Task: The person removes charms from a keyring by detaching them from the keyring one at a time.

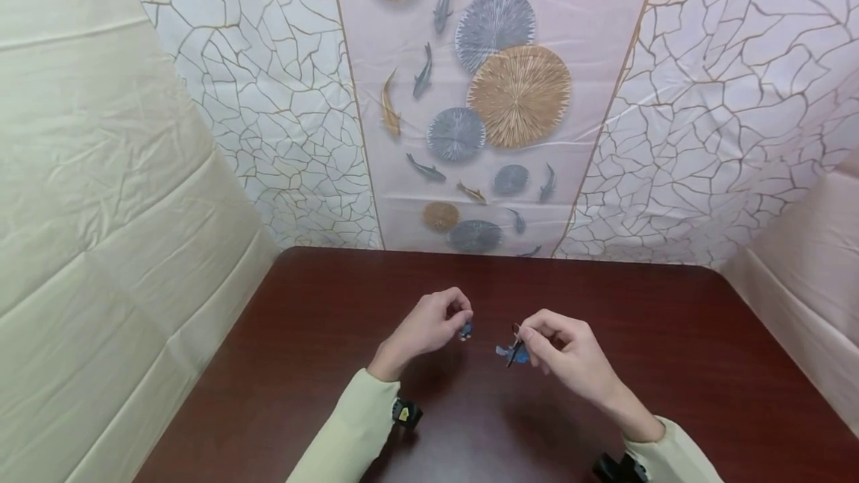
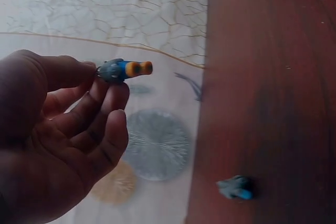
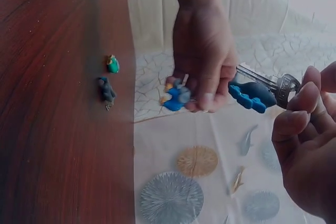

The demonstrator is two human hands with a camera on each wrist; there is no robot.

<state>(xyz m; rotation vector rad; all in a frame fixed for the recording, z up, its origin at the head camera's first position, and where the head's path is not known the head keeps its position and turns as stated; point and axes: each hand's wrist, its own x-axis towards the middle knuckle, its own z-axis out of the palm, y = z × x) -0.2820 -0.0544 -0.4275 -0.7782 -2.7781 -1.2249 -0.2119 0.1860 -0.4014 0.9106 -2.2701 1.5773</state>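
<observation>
My left hand (image 1: 432, 323) pinches a tiny blue figurine (image 2: 118, 71) with a grey part and orange ends between thumb and fingers. It is held up in the air, its orange ends pointing away from the palm in the left wrist view. Across from it, my right hand (image 1: 564, 352) grips a small dark piece with a wavy blue edge (image 3: 252, 97) and an ornate metal collar; its exact kind I cannot tell. In the head view the two hands are apart above the table, the right one nearer me. Fingers partly cover both held things.
On the dark red table (image 1: 349, 274) lie a small green figure (image 3: 113, 64) and a dark figure (image 3: 106, 92). The left wrist view has a grey-blue figure (image 2: 234, 188) on the tabletop. Patterned cloth (image 1: 470, 155) hangs behind the table.
</observation>
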